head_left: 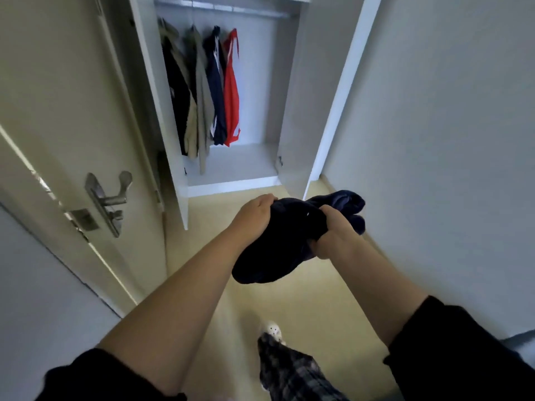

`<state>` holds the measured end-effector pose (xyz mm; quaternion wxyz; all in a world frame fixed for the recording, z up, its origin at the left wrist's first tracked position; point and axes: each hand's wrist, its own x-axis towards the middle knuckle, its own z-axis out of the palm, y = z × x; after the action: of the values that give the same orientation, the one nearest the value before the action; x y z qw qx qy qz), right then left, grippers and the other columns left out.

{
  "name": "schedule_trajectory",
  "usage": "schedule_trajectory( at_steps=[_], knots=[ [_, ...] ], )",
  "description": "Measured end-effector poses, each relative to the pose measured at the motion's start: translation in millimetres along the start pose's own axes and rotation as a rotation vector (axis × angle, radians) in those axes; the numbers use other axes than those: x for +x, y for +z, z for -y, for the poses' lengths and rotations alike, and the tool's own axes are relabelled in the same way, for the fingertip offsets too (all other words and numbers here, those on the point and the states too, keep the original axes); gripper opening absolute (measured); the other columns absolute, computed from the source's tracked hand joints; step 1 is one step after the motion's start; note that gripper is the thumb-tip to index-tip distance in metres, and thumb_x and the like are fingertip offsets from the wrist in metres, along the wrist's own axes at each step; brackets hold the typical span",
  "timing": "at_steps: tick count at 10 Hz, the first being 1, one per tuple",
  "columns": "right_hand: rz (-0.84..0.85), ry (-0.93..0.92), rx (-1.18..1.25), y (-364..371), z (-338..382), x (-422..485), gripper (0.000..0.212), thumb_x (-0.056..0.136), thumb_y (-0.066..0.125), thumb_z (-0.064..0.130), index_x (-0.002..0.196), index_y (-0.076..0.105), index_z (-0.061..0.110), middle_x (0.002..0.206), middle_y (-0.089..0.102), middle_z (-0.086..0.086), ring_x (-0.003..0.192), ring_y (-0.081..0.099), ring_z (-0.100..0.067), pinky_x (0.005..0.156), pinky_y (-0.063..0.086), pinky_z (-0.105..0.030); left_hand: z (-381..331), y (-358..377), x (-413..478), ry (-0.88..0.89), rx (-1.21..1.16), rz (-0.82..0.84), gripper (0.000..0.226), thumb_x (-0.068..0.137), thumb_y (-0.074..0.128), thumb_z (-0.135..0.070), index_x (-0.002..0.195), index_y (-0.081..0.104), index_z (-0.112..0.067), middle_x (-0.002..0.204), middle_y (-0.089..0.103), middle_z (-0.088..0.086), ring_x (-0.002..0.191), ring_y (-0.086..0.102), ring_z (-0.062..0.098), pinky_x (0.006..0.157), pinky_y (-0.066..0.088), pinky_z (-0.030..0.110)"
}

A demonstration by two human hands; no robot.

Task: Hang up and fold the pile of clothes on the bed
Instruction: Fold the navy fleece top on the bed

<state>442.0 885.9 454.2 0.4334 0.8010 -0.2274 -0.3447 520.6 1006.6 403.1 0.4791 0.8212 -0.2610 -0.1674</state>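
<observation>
Navy garment (pixel 278 244), bunched and dark, sits at frame centre, gripped at both ends: left hand (pixel 254 215) clenched on its top edge, right hand (pixel 333 235) fisted around the middle. No legible labels. Beyond, upper centre, open wardrobe (pixel 292 111) holds hung clothes (pixel 208 91).

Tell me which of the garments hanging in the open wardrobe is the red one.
The rightmost hanging garment, the bright red garment; the navy garment beside it and those further left are dark or beige.
</observation>
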Motion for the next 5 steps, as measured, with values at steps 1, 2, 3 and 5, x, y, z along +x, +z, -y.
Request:
schedule_trajectory(
  at_steps=[1,2,3,5],
  knots=[
    [-0.53,-0.378,-1.139,-34,8,62,0.111,0.039,0.078,0.006,0.143,0.04,0.009,0.148,0.04,-0.011,0.136,0.036,-0.028,0.107,0.006,-0.026,15,-29,63,-0.018,0.142,-0.082,0.03,0.104,0.025,-0.027,0.105,0.054,-0.019,0.104,0.051,-0.003,0.095,0.047,0.016,0.084,0.031,0.027],
    [-0.68,-0.38,-2.014,-99,8,159,0.033,0.089,0.058,0.021,0.122,0.051,0.016,0.109,0.061,-0.007,0.103,0.055,-0.025,0.081,0.048,-0.026,33,-60,139,-0.067,0.125,-0.171,0.034,0.103,0.025,-0.036,0.115,0.054,-0.02,0.106,0.05,-0.005,0.102,0.049,0.018,0.088,0.034,0.029],
    [-0.889,0.001,-2.744,-171,3,232,0.014,0.084,0.064,0.02,0.088,0.054,0.01,0.078,0.062,-0.008,0.069,0.061,-0.024,0.037,0.045,-0.026,46,-85,221,-0.065,0.078,-0.325,0.036,0.101,0.031,-0.034,0.125,0.055,-0.02,0.114,0.056,-0.004,0.107,0.052,0.018,0.093,0.04,0.031],
    [-0.768,0.199,-3.042,-269,-40,346,0.018,0.086,0.06,0.014,0.102,0.055,0.008,0.077,0.061,-0.008,0.065,0.06,-0.021,0.037,0.044,-0.024,47,-141,359,0.017,0.097,-0.343,0.034,0.101,0.037,-0.034,0.13,0.051,-0.023,0.122,0.057,0.0,0.113,0.054,0.017,0.1,0.044,0.038]
  ],
)
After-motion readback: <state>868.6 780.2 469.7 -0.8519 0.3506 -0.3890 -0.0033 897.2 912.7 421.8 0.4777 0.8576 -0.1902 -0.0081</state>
